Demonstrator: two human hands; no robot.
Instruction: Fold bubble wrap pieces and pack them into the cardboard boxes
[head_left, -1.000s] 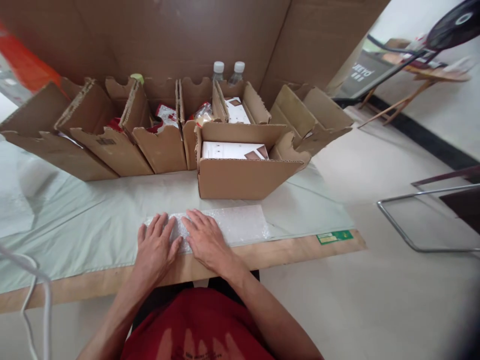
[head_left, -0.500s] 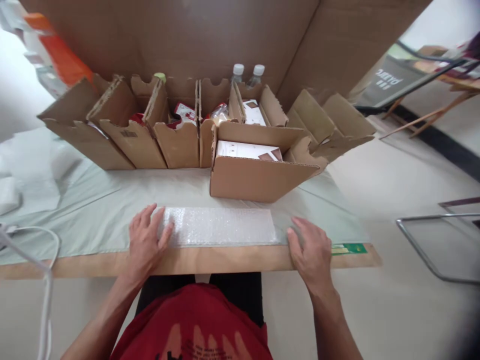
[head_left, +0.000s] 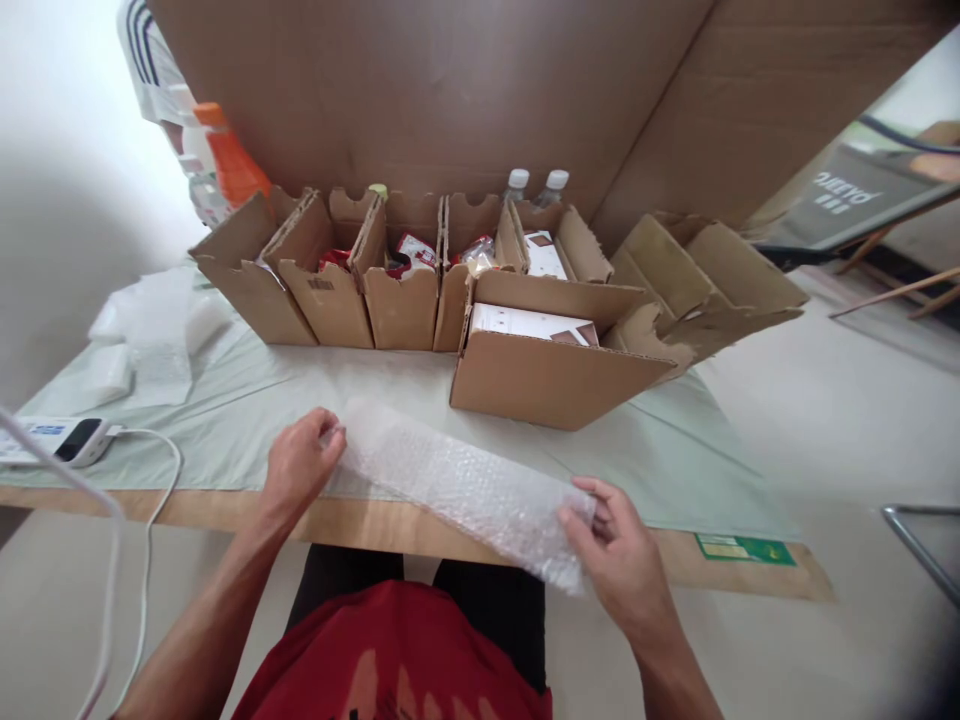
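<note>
In front of the foremost cardboard box (head_left: pixel 555 380), holding out a strip of bubble wrap (head_left: pixel 465 485) aslant, partly over the near edge of the tabletop (head_left: pixel 210 508); pinching one end with the left hand (head_left: pixel 301 462), the other with the right hand (head_left: pixel 622 560). Seemingly at the step of straightening the loose strip. For the next move, likely needing firm pinches and an even spread.

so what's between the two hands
In the head view, bubble wrap slants between the left hand and the right hand, which holds its near end.
</note>
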